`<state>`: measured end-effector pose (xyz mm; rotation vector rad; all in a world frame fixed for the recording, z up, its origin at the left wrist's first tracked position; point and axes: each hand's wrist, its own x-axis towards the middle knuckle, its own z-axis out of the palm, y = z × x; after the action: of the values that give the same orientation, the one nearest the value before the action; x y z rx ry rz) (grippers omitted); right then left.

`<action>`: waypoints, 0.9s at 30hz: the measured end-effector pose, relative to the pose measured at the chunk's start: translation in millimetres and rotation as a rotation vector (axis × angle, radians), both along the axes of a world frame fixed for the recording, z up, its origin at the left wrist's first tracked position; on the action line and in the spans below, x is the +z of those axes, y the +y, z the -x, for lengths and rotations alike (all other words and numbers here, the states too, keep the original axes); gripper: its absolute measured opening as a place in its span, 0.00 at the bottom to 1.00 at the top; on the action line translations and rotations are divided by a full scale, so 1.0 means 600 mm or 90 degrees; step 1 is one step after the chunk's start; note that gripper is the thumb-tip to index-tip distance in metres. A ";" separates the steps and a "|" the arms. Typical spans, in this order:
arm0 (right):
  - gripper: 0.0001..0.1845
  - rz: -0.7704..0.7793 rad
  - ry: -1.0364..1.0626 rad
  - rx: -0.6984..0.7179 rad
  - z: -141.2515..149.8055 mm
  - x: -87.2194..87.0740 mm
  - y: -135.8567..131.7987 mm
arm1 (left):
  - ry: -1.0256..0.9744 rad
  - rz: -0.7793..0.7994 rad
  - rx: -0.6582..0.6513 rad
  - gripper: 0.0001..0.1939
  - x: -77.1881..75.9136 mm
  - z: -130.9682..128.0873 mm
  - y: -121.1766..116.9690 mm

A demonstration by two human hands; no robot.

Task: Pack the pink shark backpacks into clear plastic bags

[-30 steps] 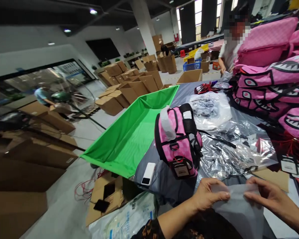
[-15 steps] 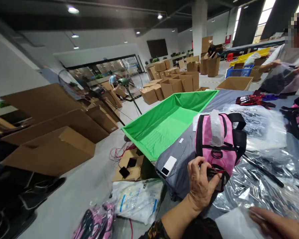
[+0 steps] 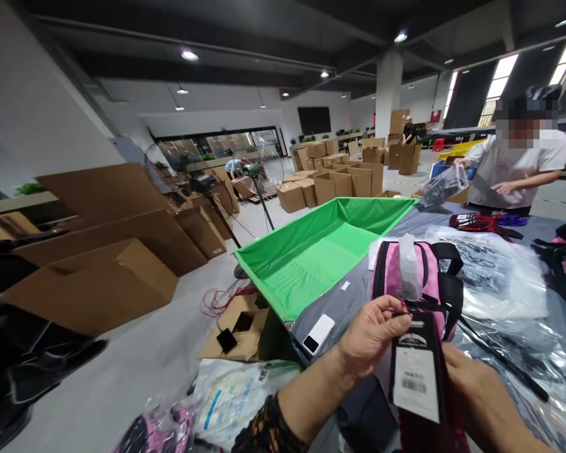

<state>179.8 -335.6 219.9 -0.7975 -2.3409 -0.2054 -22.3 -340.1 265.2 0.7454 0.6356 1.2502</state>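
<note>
A pink and black backpack [image 3: 431, 267] stands upright on the grey-covered table, a strip of clear wrap around its top handle. In front of it, my left hand [image 3: 370, 336] pinches the red string at the top of a black hang tag [image 3: 412, 336]. The tag carries a white barcode label [image 3: 416, 384] that faces me. Beside the tag's right edge is my right hand [image 3: 481, 396], its fingers hidden behind the tag. Dark red material shows below the tag, too covered to make out. Whitish plastic peeks out left of the tag.
Left of the backpack are a white phone-like device [image 3: 319, 335] and a green fabric-lined bin [image 3: 306, 251]. Printed plastic bags [image 3: 495, 270] and a black strap [image 3: 504, 358] lie to the right. Across the table a co-worker [image 3: 514, 160] holds a clear bag. Cardboard boxes [image 3: 99, 277] and a fan [image 3: 255, 171] stand beyond.
My left hand has lifted the hang tag from the backpack's front and turned its label towards me. My right hand, earlier on a white sheet, has come up behind the tag.
</note>
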 end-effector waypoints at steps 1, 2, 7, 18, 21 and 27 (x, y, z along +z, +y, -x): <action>0.19 -0.082 0.010 -0.021 0.012 0.019 0.012 | 0.025 -0.032 0.004 0.29 -0.001 -0.006 -0.005; 0.19 -0.126 0.014 -0.040 0.018 0.033 0.023 | 0.061 -0.063 0.010 0.28 -0.006 -0.011 -0.012; 0.24 -0.068 0.075 -0.173 0.001 0.037 0.056 | 0.441 -0.306 0.151 0.21 -0.077 -0.008 -0.040; 0.26 0.116 0.129 -0.224 -0.025 0.007 0.071 | 0.748 -0.373 0.557 0.17 -0.120 -0.004 -0.004; 0.27 0.108 0.105 -0.185 -0.034 -0.004 0.078 | 0.675 -0.318 0.548 0.22 -0.108 -0.015 0.024; 0.25 0.149 0.099 -0.164 -0.043 0.009 0.076 | 0.627 -0.262 0.550 0.13 -0.104 -0.026 0.042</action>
<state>205.4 -289.7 225.0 -1.1874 -2.1364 0.0239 -6.9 -315.1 202.9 1.5540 1.6503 1.7954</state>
